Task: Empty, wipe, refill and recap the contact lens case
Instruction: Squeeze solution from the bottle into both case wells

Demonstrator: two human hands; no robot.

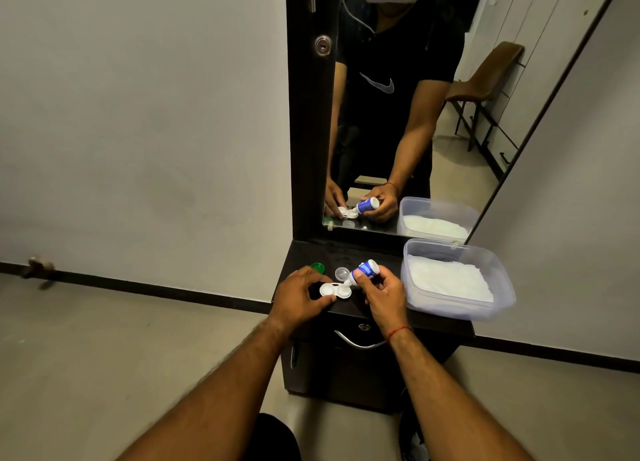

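Refill stage. Lens case (335, 290) open on desk (349, 311), left hand (299, 296) fingers (313, 277) pinching left well. Right hand (384, 296) fingers curled round solution bottle (363, 270), nozzle tipped over right well. Green cap (318, 268), clear cap (342, 272) loose behind case. Emptying, wiping judged done; recapping left.

A dark cabinet (346, 374) stands against a pale grey wall (138, 114). A tall mirror (398, 131) rises from the cabinet's tabletop (363, 251), reflecting a brown chair (485, 79). Black skirting (138, 286) runs behind the cabinet, and beige floor (104, 356) lies beneath it.
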